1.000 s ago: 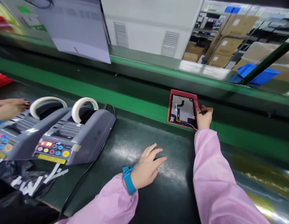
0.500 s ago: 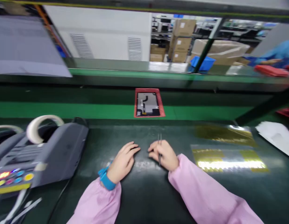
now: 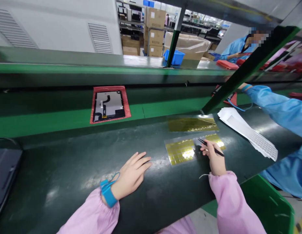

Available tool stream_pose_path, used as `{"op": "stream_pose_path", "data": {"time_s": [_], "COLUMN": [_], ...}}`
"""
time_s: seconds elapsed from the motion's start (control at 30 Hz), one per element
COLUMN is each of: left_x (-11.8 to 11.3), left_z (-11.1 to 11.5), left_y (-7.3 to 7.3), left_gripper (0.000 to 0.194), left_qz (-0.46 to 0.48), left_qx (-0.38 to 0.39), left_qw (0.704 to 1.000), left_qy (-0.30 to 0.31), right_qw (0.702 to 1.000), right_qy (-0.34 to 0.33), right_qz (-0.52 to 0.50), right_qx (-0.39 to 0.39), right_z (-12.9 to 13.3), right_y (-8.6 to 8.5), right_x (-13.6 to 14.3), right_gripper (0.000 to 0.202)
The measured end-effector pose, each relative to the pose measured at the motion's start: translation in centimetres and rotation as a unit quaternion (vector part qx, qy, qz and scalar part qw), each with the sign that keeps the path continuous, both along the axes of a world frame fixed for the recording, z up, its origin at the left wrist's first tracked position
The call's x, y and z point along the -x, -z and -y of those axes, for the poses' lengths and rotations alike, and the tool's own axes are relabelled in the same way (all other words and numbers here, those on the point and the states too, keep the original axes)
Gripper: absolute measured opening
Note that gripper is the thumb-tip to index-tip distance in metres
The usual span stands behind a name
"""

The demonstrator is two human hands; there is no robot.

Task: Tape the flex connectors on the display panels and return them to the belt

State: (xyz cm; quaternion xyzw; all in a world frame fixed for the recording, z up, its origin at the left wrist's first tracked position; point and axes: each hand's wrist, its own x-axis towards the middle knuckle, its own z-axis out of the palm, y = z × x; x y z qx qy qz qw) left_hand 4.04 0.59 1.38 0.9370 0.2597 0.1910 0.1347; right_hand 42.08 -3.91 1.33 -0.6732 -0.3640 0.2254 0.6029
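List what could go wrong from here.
1. The dark tweezers in the right hand point over the nearer yellow sheet; their tips might scratch it.
2. The panel lies with its black ribbon cable exposed; it could get snagged.
3. A co-worker's blue sleeve is near the white sheets and might brush them.

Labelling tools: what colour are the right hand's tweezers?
The tweezers are black, best seen in the head view.

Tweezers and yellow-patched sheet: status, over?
Right hand gripping tweezers, tips over yellow-patched sheet, contact unclear. Left hand open, holding nothing. White papers lie apart, right of the sheet, not in the way.
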Motion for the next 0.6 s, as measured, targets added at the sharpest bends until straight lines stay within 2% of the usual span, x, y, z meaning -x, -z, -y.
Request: {"op": "stream_pose_path", "data": {"time_s": [0.17,0.27,0.37,0.6], "left_x": [-5.9,-8.1,-8.9,-8.8], "left_z": [-0.2,-0.4,-0.5,-0.6], "left_y": [-0.4,-0.5,-0.5,-0.5], "left_gripper": [0.053,0.059,0.058,0.057], "left_qz": [-0.028,-0.049,-0.064,-0.055], "left_qx": [0.012,0.021,0.031,0.061], "left_qw": [0.995,0.991,0.989,0.988], "left_qy": [0.093,0.124,0.131,0.134], "right_qw": [0.998,0.997,0.995,0.995], "right_qy": [-0.01,-0.016,-0.033,-0.055], "right_qz": [0.037,0.051,0.055,0.038], "right_qx": [0.042,0.058,0.074,0.079], "right_z": [-0.6,-0.5,-0.5,-0.6], "right_y": [-0.7,-0.9,-1.1,-1.6], "right_x": [-0.2,-0.1,-0.1,0.0], "right_gripper": [0.046,0.046,0.045,0.043]}}
